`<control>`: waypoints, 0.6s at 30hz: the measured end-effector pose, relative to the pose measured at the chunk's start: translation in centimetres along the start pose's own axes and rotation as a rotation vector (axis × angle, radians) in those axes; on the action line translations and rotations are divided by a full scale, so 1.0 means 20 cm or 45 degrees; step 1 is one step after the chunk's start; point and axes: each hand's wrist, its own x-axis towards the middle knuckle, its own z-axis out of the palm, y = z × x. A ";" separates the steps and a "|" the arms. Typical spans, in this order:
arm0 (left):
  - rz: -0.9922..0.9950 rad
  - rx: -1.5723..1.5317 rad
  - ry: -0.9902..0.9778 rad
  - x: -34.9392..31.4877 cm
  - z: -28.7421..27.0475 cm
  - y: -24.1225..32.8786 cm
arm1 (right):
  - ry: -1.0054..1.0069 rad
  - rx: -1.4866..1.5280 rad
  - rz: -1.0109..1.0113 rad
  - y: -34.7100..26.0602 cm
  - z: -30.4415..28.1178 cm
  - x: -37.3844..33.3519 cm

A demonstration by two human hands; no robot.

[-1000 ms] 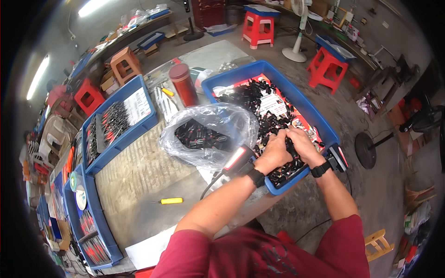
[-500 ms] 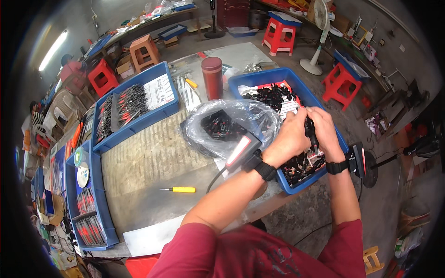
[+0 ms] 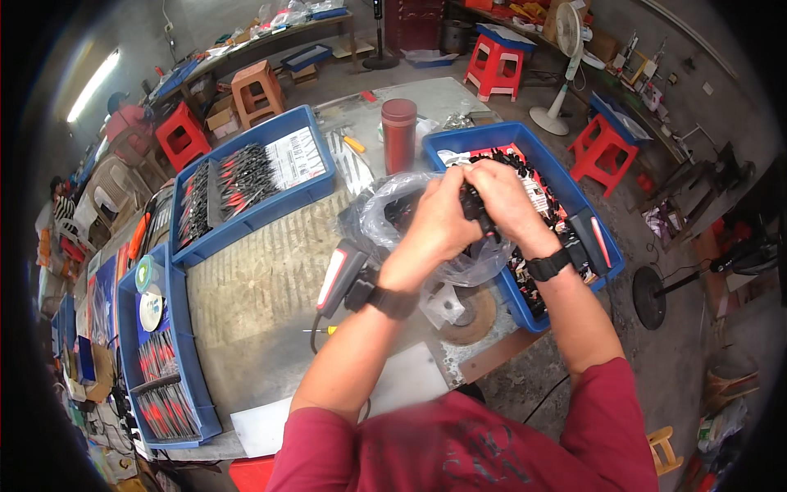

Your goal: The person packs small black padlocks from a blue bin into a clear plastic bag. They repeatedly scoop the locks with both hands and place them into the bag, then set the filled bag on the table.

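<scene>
Small black parts [image 3: 473,203], bunched in a dark clump, sit between a person's curled left hand [image 3: 441,216] and right hand [image 3: 506,199], above a clear plastic bag [image 3: 484,267] beside a blue tub [image 3: 522,308]. Both hands grip the clump, fingers bent around it.

A worn grey worktable [image 3: 246,303] fills the middle of the frame, its streaked top showing most plainly left of centre. Along its left side sit an upper blue tray [image 3: 262,221] and a lower blue tray [image 3: 190,353], while a large blue bin [image 3: 574,195] stands at the right edge. Between them are a reddish-brown canister [image 3: 399,139] at upper centre, a clear plastic bag [image 3: 475,269] below it, a partly hidden yellow-handled screwdriver [image 3: 331,330], and a white sheet [image 3: 266,428] toward the bottom.
</scene>
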 end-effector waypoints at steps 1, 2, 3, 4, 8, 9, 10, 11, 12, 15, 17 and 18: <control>-0.026 0.014 -0.025 -0.02 -0.03 -0.04 | -0.004 -0.080 0.054 0.03 0.05 0.02; -0.025 -0.015 -0.053 -0.03 -0.06 -0.07 | 0.005 -0.043 0.055 0.06 0.10 0.02; -0.047 0.027 -0.045 -0.03 -0.08 -0.11 | -0.011 0.038 0.094 0.09 0.14 0.03; -0.085 0.063 -0.042 -0.04 -0.09 -0.14 | -0.028 0.118 0.131 0.12 0.18 0.03; -0.105 0.144 -0.073 -0.01 -0.11 -0.26 | 0.099 -0.076 0.122 0.22 0.27 0.08; -0.085 0.161 -0.052 0.00 -0.10 -0.28 | 0.069 -0.103 0.075 0.23 0.26 0.08; -0.082 0.177 -0.042 0.01 -0.09 -0.30 | 0.053 -0.137 0.079 0.24 0.26 0.08; -0.055 0.197 -0.011 0.02 -0.08 -0.32 | 0.053 -0.163 0.089 0.25 0.25 0.08; -0.047 0.216 0.009 0.02 -0.07 -0.33 | 0.027 -0.233 0.066 0.25 0.24 0.07; -0.003 0.315 -0.002 0.03 -0.05 -0.36 | -0.031 -0.401 -0.010 0.22 0.20 0.06; 0.042 0.345 -0.036 0.03 -0.05 -0.37 | -0.096 -0.470 -0.056 0.20 0.17 0.04; 0.071 0.335 -0.050 0.03 -0.06 -0.37 | -0.169 -0.506 -0.095 0.18 0.15 0.03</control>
